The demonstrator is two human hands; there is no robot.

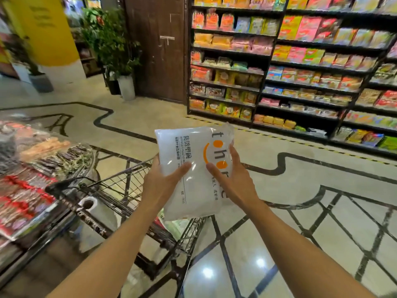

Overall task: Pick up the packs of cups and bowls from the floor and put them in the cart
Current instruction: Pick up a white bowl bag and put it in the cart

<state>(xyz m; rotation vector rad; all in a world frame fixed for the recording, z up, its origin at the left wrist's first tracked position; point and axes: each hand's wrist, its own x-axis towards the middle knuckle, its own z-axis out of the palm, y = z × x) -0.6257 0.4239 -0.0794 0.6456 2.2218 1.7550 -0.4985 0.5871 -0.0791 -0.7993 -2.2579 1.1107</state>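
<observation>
My left hand [165, 179] and right hand [229, 175] clasp the white pack [191, 164] from both sides, fingers spread flat, above the cart [120, 186]. Recommended: lower it past the wire rim, then loosen both hands together, avoiding the paper roll [94, 206]

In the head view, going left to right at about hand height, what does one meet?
Display of wrapped goods → cart → left hand → pack, held in both hands → right hand → snack shelves further back.
</observation>
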